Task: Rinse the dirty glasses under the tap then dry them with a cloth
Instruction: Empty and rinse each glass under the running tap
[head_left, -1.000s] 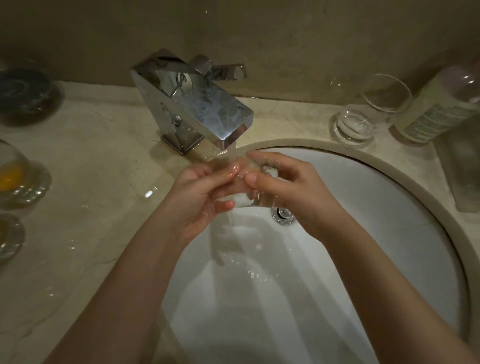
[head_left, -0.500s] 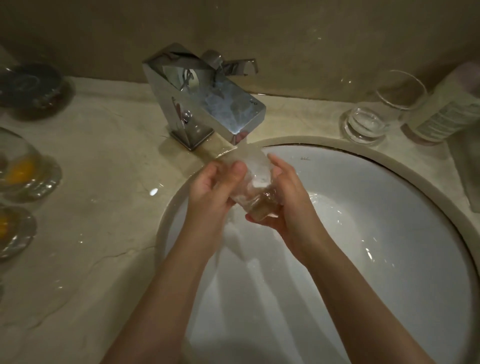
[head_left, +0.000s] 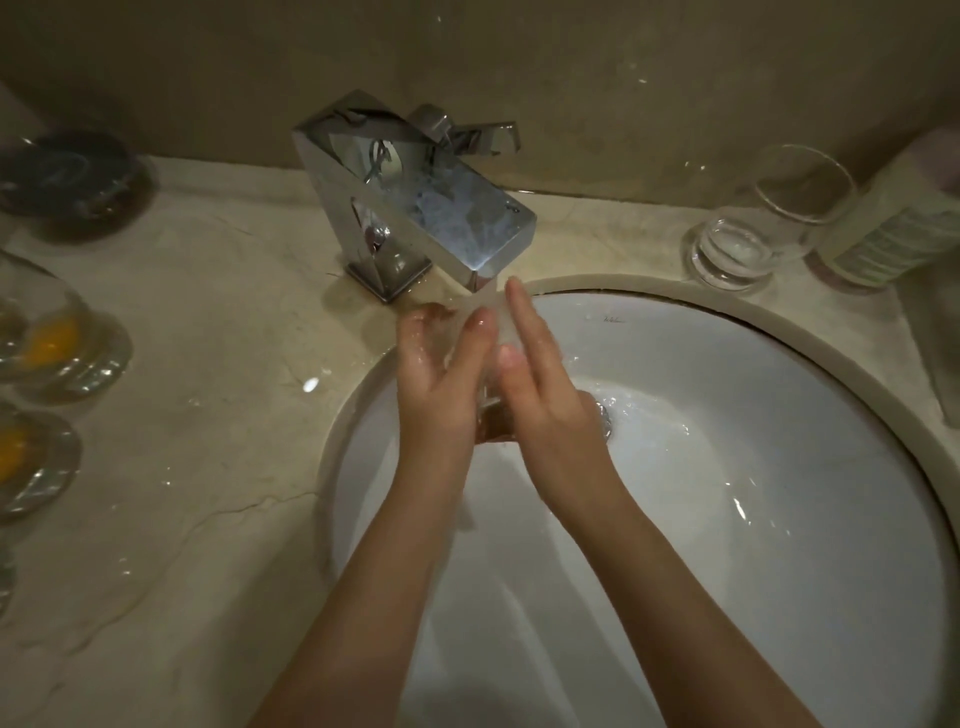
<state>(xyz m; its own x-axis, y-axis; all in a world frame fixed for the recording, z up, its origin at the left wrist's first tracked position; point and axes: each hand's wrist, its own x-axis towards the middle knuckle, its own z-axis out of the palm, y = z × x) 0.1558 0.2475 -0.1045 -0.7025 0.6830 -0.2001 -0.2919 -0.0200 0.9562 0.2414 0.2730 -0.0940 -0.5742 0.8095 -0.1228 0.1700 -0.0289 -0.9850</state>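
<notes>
The left hand (head_left: 441, 374) and right hand (head_left: 540, 384) press a small clear drinking glass (head_left: 491, 374) between them, fingers mostly straight, under the stream from the angular chrome tap (head_left: 415, 208) over the white round basin (head_left: 727, 467). One clear rinsed-looking tumbler (head_left: 769, 218) lies on the beige marble worktop (head_left: 208, 415) at right. Glasses with orange residue (head_left: 47, 338) wait at left, so rinsing seems early; no cloth is visible.
</notes>
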